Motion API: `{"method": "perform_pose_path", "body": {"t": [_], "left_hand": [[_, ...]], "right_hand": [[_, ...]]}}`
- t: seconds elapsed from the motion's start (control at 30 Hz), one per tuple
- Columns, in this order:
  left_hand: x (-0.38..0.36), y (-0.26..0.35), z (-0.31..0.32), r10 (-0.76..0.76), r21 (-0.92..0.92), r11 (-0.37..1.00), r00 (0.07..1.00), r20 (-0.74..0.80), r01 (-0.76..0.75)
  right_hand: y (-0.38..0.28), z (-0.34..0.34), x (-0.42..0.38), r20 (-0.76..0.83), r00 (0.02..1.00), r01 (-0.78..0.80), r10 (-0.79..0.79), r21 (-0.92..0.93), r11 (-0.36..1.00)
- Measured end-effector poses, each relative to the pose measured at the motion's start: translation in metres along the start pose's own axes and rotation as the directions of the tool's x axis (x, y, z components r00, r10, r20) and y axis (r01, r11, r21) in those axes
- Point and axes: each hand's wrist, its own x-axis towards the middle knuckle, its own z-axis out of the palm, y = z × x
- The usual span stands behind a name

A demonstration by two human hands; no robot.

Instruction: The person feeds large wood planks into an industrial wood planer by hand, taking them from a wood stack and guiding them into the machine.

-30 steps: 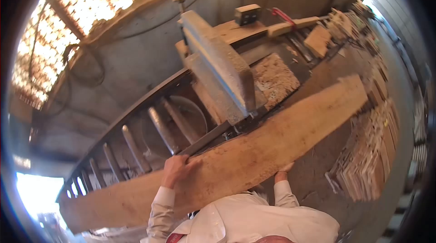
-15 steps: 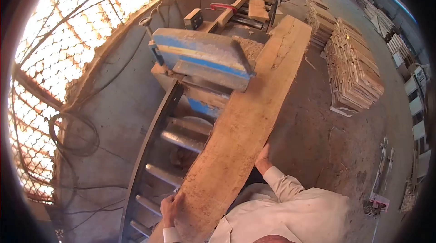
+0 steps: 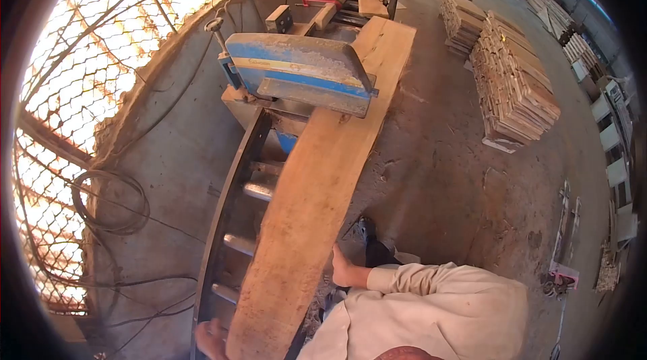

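A long wooden plank (image 3: 290, 225) with a rough left edge lies on a bed of metal rollers (image 3: 239, 244) and passes beneath a blue machine guard (image 3: 296, 70). At the plank's right edge is my right hand (image 3: 342, 267), its thumb side showing and the other fingers hidden under the wood; it appears to hold that edge. My left hand (image 3: 211, 340) is low in the view, beside the plank's near left edge and close to the dark side rail (image 3: 226, 205). Motion blurs its fingers, and contact with the wood cannot be made out.
Stacked boards (image 3: 512, 84) stand on the floor to the right. Beyond the guard are a red clamp (image 3: 322, 0) and more cut wood. A wire-mesh window (image 3: 67, 124) and a coiled cable (image 3: 111, 202) line the left wall. A dark shoe (image 3: 366, 227) shows below the plank.
The plank's far end has swung left, and it lies straighter along the rollers. My left hand has moved down and left, off the plank's top. My right hand has shifted back with the edge.
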Motion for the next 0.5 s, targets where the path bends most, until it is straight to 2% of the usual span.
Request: {"method": "perform_pose_path", "body": {"t": [0.03,0.07,0.1,0.13,0.17,0.2,0.23,0.27,0.3,0.37,0.43,0.5], "left_hand": [[-0.013,0.004,-0.004,-0.012,0.053,0.998,0.995,-0.098,0.017],[-0.029,0.037,-0.014,-0.019,0.104,0.994,0.979,-0.202,0.041],[-0.037,0.056,-0.017,-0.025,0.146,0.986,0.95,-0.312,0.074],[-0.045,0.039,0.01,0.038,-0.018,0.999,0.971,-0.236,-0.044],[-0.057,0.075,0.017,0.019,-0.212,0.976,0.987,-0.162,-0.054],[-0.081,0.119,0.03,0.013,-0.4,0.915,0.996,-0.086,-0.046],[-0.1,0.133,0.065,-0.015,-0.337,0.941,0.997,-0.077,-0.012],[-0.112,0.147,0.091,-0.045,-0.269,0.963,0.997,-0.062,0.027],[-0.122,0.151,0.107,0.014,-0.189,0.982,0.997,-0.069,-0.027],[-0.135,0.185,0.121,0.076,-0.038,0.996,0.995,-0.071,-0.078],[-0.137,0.185,0.135,0.098,-0.051,0.992,0.965,-0.244,-0.114],[-0.133,0.168,0.136,0.102,-0.029,0.993,0.94,-0.325,-0.118]], "right_hand": [[0.002,-0.008,-0.002,-0.084,0.996,0.014,-0.031,-0.19,0.982],[0.002,-0.015,0.0,-0.152,0.985,0.015,-0.077,-0.374,0.927],[-0.004,-0.021,0.009,-0.202,0.969,0.009,-0.144,-0.551,0.835],[-0.015,-0.044,0.041,-0.195,0.926,0.153,-0.324,-0.59,0.793],[-0.033,-0.06,0.055,-0.181,0.854,0.284,-0.488,-0.623,0.729],[-0.05,-0.079,0.066,-0.127,0.823,0.373,-0.553,-0.614,0.696],[-0.082,-0.082,0.068,-0.074,0.785,0.457,-0.615,-0.601,0.656],[-0.108,-0.072,0.055,-0.053,0.82,0.476,-0.57,-0.489,0.731],[-0.132,-0.06,0.041,-0.021,0.853,0.477,-0.522,-0.374,0.795],[-0.167,-0.059,0.051,0.077,0.885,0.45,-0.46,-0.396,0.801],[-0.188,-0.056,0.06,0.175,0.896,0.438,-0.408,-0.503,0.745],[-0.2,-0.051,0.069,0.245,0.893,0.447,-0.378,-0.59,0.672]]}}
